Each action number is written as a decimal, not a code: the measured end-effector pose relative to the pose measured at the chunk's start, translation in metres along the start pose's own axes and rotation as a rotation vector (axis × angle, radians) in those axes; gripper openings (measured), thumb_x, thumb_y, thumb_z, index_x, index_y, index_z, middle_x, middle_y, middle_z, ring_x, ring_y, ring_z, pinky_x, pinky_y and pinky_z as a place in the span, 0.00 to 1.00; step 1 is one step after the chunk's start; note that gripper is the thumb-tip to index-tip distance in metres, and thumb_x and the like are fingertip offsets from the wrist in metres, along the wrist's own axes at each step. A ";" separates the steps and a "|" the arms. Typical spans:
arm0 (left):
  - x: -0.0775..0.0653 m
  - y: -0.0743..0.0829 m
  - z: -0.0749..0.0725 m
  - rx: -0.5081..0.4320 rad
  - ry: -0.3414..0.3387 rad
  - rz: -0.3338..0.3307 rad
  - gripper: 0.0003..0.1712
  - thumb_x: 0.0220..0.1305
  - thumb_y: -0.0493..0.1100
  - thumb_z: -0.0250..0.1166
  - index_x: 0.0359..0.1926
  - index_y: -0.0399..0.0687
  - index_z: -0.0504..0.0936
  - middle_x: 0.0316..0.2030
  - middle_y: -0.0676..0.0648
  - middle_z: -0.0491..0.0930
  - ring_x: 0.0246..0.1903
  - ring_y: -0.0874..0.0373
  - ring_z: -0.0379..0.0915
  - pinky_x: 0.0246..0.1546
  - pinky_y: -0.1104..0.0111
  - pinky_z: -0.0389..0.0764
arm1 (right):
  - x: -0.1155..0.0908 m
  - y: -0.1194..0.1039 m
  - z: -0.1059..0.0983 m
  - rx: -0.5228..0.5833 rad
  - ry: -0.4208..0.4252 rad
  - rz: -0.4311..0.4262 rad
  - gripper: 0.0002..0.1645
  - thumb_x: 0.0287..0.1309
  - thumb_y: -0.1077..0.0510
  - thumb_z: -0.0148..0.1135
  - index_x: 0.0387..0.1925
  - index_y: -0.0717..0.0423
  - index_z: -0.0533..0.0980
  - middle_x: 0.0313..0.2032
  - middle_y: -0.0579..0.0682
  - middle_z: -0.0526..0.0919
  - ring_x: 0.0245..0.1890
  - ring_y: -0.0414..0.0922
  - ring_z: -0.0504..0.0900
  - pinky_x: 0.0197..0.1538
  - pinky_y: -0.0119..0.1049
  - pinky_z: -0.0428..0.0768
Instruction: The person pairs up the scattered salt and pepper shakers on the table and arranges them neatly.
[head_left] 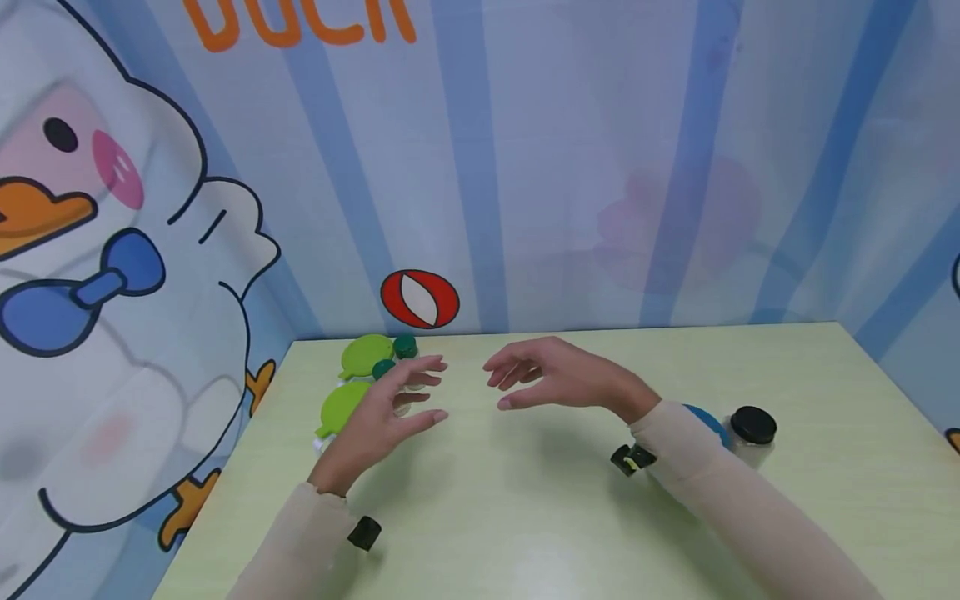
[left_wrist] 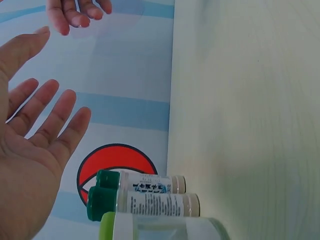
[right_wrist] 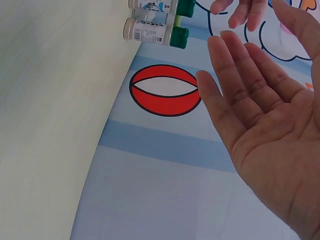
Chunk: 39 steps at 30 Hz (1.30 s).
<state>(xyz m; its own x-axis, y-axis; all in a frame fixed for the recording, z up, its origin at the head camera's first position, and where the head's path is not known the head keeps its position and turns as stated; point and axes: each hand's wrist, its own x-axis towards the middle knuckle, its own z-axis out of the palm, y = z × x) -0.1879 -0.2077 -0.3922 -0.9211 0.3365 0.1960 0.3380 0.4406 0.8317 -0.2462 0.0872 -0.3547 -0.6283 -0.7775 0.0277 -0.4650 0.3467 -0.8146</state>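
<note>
I take the red-and-white ball print on the wall as the landmark. The two green-capped bottles stand upright on the bench, just below the ball print and a little to its left. The green-lidded containers are more to the left of the ball print, close beside the bottles. The black-lidded jar and a blue thing, partly hidden by the sleeve, are well to the right of the ball print.

The left hand is in the air in front of the ball print, near the bottles but apart from them. The right hand is in the air to the right of the ball print. On both hands the fingers are apart and loosely bent, and they have hold of nothing.

In my judgement each bottle is light, with a stiff and smooth wall. Whether it is glass or plastic I cannot tell, so I would treat it as fragile. The clear wall may slip; the paper label should give better friction. The good place to hold is the labelled middle, with thumb and fingers from opposite sides. Because the bottle is narrow, a push near its cap could tip it against its neighbour.
</note>
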 end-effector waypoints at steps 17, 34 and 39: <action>-0.006 -0.009 -0.023 0.014 0.038 -0.018 0.38 0.63 0.49 0.73 0.71 0.60 0.69 0.65 0.53 0.72 0.63 0.46 0.71 0.63 0.43 0.74 | 0.017 0.001 0.014 0.046 0.023 -0.013 0.27 0.62 0.50 0.72 0.61 0.49 0.77 0.51 0.43 0.85 0.53 0.44 0.84 0.63 0.46 0.78; -0.026 -0.033 -0.059 0.110 0.137 -0.035 0.34 0.65 0.45 0.71 0.70 0.56 0.70 0.66 0.54 0.71 0.63 0.51 0.72 0.63 0.53 0.76 | 0.037 0.004 0.030 0.079 0.056 -0.020 0.23 0.62 0.52 0.72 0.57 0.50 0.79 0.46 0.44 0.86 0.49 0.41 0.85 0.62 0.43 0.80; -0.031 -0.042 -0.069 0.139 0.157 -0.033 0.35 0.66 0.47 0.71 0.71 0.56 0.69 0.67 0.53 0.70 0.63 0.50 0.72 0.66 0.49 0.72 | 0.043 0.006 0.034 0.073 0.072 -0.020 0.22 0.62 0.51 0.72 0.56 0.49 0.79 0.46 0.42 0.86 0.49 0.39 0.84 0.59 0.38 0.80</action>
<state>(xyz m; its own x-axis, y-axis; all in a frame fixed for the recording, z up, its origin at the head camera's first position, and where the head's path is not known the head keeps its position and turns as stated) -0.1866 -0.2940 -0.3972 -0.9471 0.1914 0.2576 0.3209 0.5631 0.7616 -0.2546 0.0384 -0.3775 -0.6637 -0.7432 0.0841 -0.4329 0.2900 -0.8535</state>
